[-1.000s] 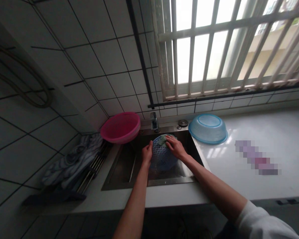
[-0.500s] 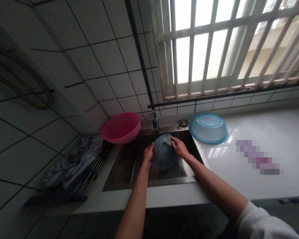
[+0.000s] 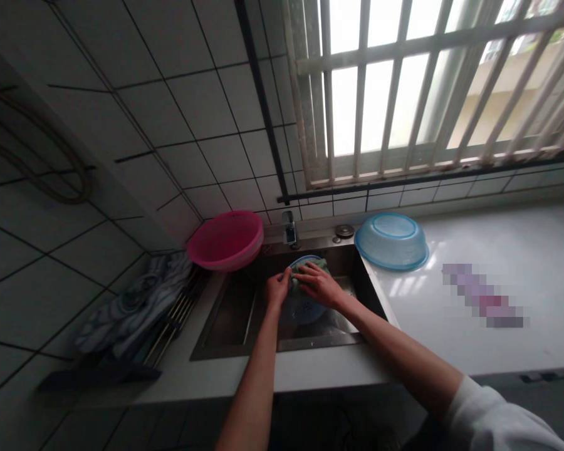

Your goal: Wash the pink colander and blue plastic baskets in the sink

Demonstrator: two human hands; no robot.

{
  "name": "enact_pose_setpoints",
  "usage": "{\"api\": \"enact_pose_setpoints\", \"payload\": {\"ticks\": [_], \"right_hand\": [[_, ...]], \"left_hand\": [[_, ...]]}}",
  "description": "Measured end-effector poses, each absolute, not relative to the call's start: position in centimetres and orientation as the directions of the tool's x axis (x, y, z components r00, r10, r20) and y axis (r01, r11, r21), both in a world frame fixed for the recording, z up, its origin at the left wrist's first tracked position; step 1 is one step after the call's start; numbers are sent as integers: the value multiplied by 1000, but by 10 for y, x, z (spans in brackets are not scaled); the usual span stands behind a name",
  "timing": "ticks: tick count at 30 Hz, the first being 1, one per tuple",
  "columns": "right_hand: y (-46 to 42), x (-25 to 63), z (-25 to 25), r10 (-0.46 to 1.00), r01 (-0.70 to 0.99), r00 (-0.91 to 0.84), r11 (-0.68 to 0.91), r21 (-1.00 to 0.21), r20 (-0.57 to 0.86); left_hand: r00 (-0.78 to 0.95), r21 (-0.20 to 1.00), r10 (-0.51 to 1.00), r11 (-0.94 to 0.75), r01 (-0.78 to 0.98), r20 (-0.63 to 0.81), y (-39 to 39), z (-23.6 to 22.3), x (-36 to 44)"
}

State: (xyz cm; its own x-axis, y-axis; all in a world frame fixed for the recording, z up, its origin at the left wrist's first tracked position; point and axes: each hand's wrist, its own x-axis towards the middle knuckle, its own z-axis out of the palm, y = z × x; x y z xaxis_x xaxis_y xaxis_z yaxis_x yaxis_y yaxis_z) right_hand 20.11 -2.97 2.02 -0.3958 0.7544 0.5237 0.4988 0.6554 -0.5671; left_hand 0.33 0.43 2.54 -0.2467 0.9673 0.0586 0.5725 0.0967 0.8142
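A blue plastic colander [image 3: 305, 310] is held tilted over the sink, its rim up near the faucet. My left hand [image 3: 278, 289] is closed on its left rim, thumb on top. A green cloth [image 3: 326, 264] lies against the colander's inside near the upper rim. My right hand [image 3: 320, 285] holds this cloth against the colander, its fingers reaching left towards my left thumb. That hand covers much of the cloth and the colander's holes.
Below is a steel sink [image 3: 216, 326] with a faucet [image 3: 289, 228] behind it. A pink basin [image 3: 225, 241] stands at its back left, an upturned blue basin [image 3: 392, 244] at its right. Striped cloth [image 3: 136, 300] lies on the left; a blurred-out object [image 3: 484, 297] is on the right counter.
My right hand has moved left across the colander with the green cloth, its fingers now more spread. My left hand still grips the rim.
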Motion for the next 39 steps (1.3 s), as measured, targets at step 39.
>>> {"api": "enact_pose_setpoints", "payload": {"ticks": [39], "right_hand": [[9,247,-15,997,-182,-24,-80,-980,-77]], "left_hand": [[27,360,805,-294,886,593,-26,46,19]]}}
